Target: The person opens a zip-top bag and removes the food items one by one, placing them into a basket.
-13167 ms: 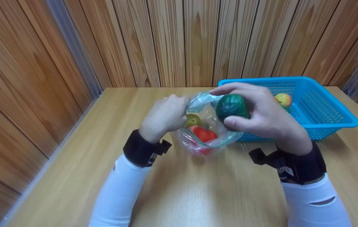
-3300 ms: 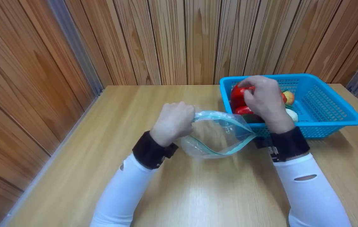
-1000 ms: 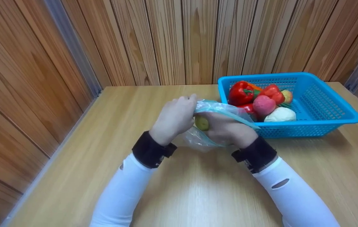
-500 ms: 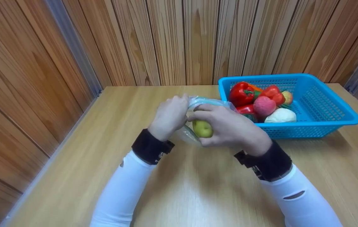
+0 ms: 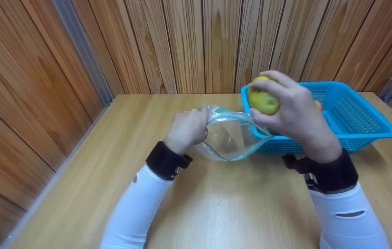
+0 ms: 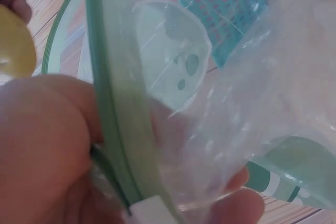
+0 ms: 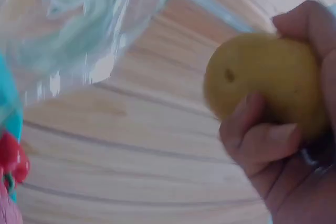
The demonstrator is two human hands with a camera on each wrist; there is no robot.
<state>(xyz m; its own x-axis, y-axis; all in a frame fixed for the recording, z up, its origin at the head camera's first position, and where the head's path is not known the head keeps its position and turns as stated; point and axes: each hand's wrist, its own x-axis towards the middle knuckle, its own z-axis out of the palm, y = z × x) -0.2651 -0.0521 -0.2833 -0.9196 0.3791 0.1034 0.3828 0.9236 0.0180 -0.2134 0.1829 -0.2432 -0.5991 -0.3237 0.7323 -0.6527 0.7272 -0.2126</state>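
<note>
In the head view my left hand (image 5: 188,129) grips the left edge of a clear zip bag (image 5: 241,154), whose green-rimmed mouth stands wide apart. The left wrist view shows that hand's thumb and fingers (image 6: 239,207) around the bag's zip edge, near a white slider (image 6: 152,211). My right hand (image 5: 294,110) holds a yellow-green pear (image 5: 264,101) above the left end of the blue basket, outside the bag. Seen from the right wrist, its fingers curl round the pear (image 7: 262,77), with a small dark dimple showing at its end.
A blue plastic basket (image 5: 362,136) stands at the right back, partly hidden by my right hand. Red produce (image 7: 10,158) shows at the edge of the right wrist view. Wood-plank walls (image 5: 220,45) rise behind the wooden table (image 5: 216,207).
My right hand came out of the bag with the pear and moved up and right, over the basket. My left hand still holds the bag's edge.
</note>
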